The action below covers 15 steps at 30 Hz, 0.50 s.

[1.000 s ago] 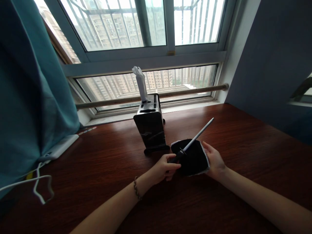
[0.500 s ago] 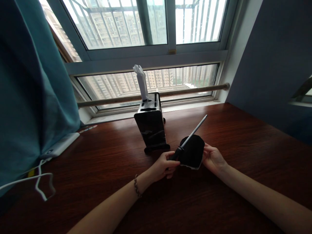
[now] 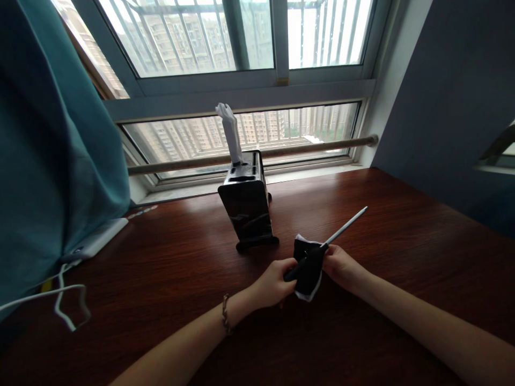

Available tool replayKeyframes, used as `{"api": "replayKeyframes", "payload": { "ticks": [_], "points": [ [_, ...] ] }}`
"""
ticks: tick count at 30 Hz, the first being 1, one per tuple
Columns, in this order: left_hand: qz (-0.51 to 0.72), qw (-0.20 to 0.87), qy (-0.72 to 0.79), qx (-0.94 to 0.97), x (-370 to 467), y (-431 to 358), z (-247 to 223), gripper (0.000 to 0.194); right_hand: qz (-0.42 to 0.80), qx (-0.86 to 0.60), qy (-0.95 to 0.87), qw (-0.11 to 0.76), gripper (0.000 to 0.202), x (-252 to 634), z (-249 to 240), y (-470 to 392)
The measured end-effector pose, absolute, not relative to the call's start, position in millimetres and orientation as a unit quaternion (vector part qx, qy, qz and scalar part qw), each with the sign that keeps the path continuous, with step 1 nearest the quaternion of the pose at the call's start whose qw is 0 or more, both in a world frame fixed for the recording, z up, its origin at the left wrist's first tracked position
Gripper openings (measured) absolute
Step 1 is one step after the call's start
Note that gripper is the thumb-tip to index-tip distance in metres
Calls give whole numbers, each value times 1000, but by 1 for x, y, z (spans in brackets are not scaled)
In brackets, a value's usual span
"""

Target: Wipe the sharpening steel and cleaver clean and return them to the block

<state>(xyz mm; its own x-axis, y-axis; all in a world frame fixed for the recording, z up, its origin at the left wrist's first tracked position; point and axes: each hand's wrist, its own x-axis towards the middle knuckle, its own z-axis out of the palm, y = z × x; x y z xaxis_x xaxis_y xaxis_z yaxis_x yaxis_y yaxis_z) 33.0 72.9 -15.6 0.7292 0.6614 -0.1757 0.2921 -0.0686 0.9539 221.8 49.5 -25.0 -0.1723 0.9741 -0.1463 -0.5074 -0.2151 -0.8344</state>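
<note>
My left hand (image 3: 276,283) grips the black handle of a sharpening steel (image 3: 346,225), whose thin grey rod points up and to the right. A black cloth (image 3: 309,281) with a white underside is folded around the upper part of the handle, its edges flaring out above and below. My right hand (image 3: 341,266) pinches the cloth close to where the rod starts; its fingertips are partly hidden. Just behind my hands stands a black knife block (image 3: 245,212) with slots in its top. An upright white item (image 3: 231,134) with a crumpled end sticks out of one slot.
The dark red wooden table (image 3: 173,262) reaches back to the barred window (image 3: 201,37). At left a white power strip (image 3: 98,238) and its white cable (image 3: 60,300) lie beside a blue curtain (image 3: 92,134). A grey wall (image 3: 450,107) bounds the right.
The cloth has gone from lying spread behind the steel to being folded around its handle. The rod's tip has swung right and lower, and my right hand has moved left, closer to my left hand.
</note>
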Motion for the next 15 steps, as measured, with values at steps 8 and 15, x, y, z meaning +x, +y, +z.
{"api": "replayKeyframes", "payload": {
  "ticks": [8, 15],
  "points": [
    [94, 738, 297, 599, 27, 86, -6, 36, 676, -348, -321, 565, 23, 221, -17, 50],
    [126, 755, 283, 577, 28, 87, -11, 27, 642, -350, -295, 615, 22, 260, -20, 72]
  ]
}}
